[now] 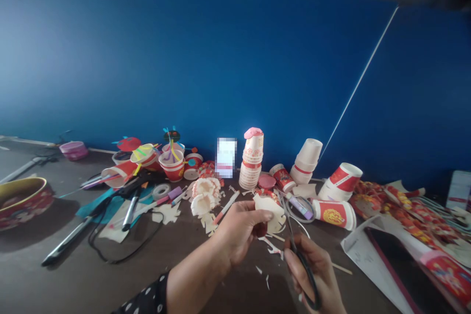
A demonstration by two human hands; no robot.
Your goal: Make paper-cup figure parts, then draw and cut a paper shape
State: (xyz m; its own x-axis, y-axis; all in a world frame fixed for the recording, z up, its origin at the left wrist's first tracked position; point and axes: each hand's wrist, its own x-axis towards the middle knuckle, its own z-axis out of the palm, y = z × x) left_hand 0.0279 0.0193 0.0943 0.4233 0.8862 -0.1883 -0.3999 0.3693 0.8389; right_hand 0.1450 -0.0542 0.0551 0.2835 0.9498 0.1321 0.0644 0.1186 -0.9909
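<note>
My left hand [239, 225] pinches a cream-white piece of cut paper [268, 205] between thumb and fingers, above the middle of the table. Just to its right, my right hand [312, 267] is closed round the dark handles of a pair of scissors [307, 274]. The blades point up and away, close beside the paper's right side; whether they touch it I cannot tell. Small white paper scraps [268, 282] lie on the table below the hands. Behind the paper, a purple-capped glue stick [300, 206] lies on its side.
A tall stack of paper cups [251, 171] stands against the blue partition [228, 59]. More red-and-white cups [334, 213] lie to the right, near a dark phone [408, 270]. At left are decorated cups [171, 164], a black cable [106, 257] and a tape roll [25, 201].
</note>
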